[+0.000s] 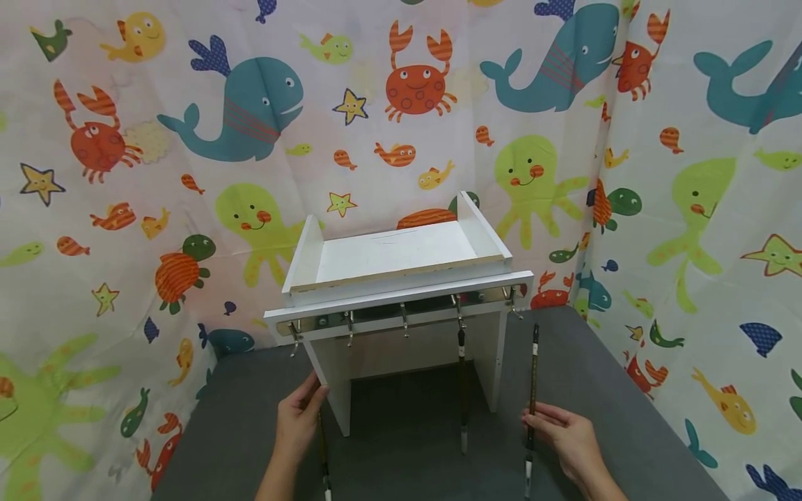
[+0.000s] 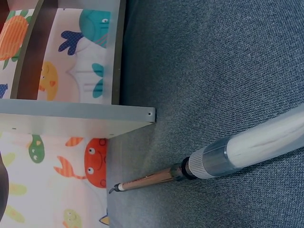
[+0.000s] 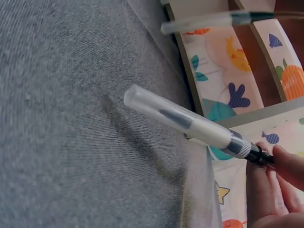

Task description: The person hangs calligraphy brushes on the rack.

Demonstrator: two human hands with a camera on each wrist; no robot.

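Note:
A small white shelf unit point(image 1: 401, 292) carries a front rail with several metal hooks point(image 1: 404, 320). Beside its left leg, my left hand point(image 1: 299, 417) pinches the top of a capped calligraphy brush point(image 1: 324, 459); the left wrist view shows this brush point(image 2: 152, 179) tilted, its clear cap nearest, the hand out of frame. My right hand point(image 1: 567, 438) pinches a second calligraphy brush point(image 1: 532, 390) between thumb and fingers, upright with its clear cap point(image 3: 166, 114) downward. A third calligraphy brush point(image 1: 464, 390) hangs from a hook right of centre, cap down.
The unit stands on a grey cloth surface point(image 1: 407, 424), its legs point(image 1: 491, 362) spread at either side with an opening between. Behind and at the sides hang white curtains point(image 1: 376, 62) printed with sea animals. Raised sides border the unit's upper tray point(image 1: 388, 254).

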